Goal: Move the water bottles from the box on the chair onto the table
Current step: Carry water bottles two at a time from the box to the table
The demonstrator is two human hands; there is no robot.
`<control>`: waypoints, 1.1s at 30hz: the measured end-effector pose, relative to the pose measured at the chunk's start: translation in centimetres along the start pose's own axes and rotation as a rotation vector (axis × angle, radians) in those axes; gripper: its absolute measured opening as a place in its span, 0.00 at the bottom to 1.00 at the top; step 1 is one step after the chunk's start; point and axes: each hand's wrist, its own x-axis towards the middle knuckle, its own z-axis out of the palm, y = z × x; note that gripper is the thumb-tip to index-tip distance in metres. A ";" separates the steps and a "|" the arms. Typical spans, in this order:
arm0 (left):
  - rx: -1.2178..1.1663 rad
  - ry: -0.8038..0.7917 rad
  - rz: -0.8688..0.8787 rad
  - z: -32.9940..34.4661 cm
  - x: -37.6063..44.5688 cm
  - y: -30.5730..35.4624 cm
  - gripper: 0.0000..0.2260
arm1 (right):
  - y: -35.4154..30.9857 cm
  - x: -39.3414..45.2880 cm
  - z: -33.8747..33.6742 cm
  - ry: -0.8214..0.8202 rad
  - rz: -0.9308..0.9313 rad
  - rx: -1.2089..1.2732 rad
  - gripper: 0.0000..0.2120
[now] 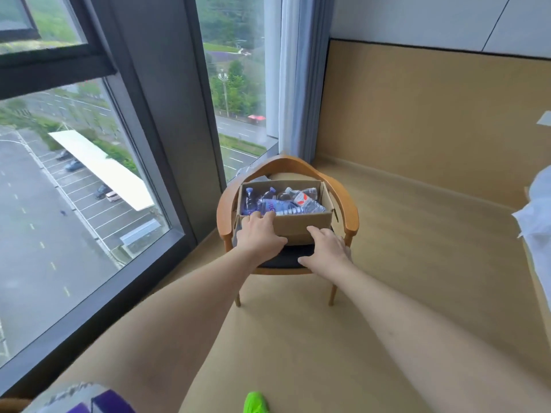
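Floor (387, 263) of pale wood fills most of what I see, with a tall window (89, 174) along the left side looking down on a car park. A wooden armchair (346, 210) with a curved back and a dark seat stands in the corner by the window, near a grey curtain (293, 84). At the right edge I see a bit of white bedding (536, 216).

On the chair seat sits an open cardboard box (298, 223), its top flaps out of the way. Inside it I see several water bottles (283, 205) lying on their sides in a loose heap: clear plastic, some with blue labels and blue caps towards the left, one with a red and white label towards the right. I cannot count them with any certainty. All of them are in the box on the chair.

My left hand (258, 234) reaches over the near left corner of the box, fingers extended and resting across the rim, the fingertips touching or nearly touching the closest blue-labelled bottle; it grips nothing that I can see. My right hand (326, 248) lies against the front wall of the box near its lower right, fingers spread and straight, holding nothing.

At the bottom edge I see a bright green shoe (256, 403).
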 end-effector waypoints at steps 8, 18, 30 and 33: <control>0.011 -0.070 0.005 -0.9 14.0 -1.6 0.31 | -2.2 12.5 0.3 -0.020 0.069 -0.004 0.38; 0.053 -0.162 -0.068 4.7 29.2 -2.3 0.31 | 0.0 30.5 3.4 -0.131 0.058 -0.019 0.39; 0.020 -0.305 -0.232 10.8 45.5 0.3 0.30 | 4.8 49.1 4.8 -0.365 0.091 0.004 0.36; 0.010 -0.366 -0.242 13.2 47.4 0.5 0.31 | 5.6 51.2 6.5 -0.428 0.127 0.006 0.38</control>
